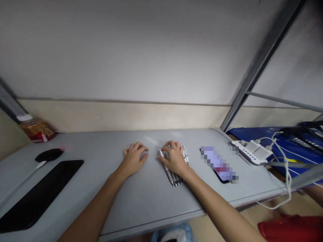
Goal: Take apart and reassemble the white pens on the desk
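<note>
My left hand (135,158) rests on the grey desk top, its fingers loosely bent and apart, with nothing in it. To its right, my right hand (174,157) lies over a row of several pens (174,178) with white upper parts and grey lower barrels. Its fingers are curved and spread, and the thumb is close to the upper end of the leftmost pen. The pens lie side by side, their metallic tips pointing toward me. My palm and fingers hide their middles, and white ends show beyond both sides of the hand.
A phone (219,165) lies right of the pens, before a white power strip (248,154) with plugged-in chargers and cables. At left are a black tablet-like slab (41,193), a black mouse-like object (49,155) and a bottle (37,129). A wall closes the desk's back.
</note>
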`<action>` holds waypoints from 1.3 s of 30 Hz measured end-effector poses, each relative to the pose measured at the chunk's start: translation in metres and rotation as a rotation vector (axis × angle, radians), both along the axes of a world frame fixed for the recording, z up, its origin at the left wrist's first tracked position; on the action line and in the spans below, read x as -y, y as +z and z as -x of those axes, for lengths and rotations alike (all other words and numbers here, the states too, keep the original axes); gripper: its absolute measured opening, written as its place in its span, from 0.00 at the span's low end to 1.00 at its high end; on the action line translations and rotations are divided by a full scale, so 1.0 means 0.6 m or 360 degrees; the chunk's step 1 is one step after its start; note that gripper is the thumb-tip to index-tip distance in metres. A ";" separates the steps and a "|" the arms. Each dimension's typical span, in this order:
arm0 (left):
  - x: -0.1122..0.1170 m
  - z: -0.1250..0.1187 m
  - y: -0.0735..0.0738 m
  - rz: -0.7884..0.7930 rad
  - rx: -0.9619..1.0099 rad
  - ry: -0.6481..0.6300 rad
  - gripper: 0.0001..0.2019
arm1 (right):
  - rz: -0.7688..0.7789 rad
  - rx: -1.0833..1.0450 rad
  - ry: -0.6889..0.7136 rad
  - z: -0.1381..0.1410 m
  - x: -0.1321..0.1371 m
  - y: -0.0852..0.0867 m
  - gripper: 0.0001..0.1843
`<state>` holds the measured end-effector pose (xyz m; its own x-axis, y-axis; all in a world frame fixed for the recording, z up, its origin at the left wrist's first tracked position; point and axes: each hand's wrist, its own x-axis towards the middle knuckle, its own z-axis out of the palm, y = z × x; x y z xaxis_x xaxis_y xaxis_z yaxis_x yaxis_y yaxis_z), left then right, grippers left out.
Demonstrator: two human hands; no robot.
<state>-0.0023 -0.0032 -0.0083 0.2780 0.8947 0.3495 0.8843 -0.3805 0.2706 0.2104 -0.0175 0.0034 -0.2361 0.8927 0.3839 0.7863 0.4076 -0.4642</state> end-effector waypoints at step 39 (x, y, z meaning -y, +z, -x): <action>0.014 -0.010 0.011 0.0033 0.0008 -0.0041 0.09 | 0.0454 0.0607 -0.0267 0.009 0.025 0.023 0.30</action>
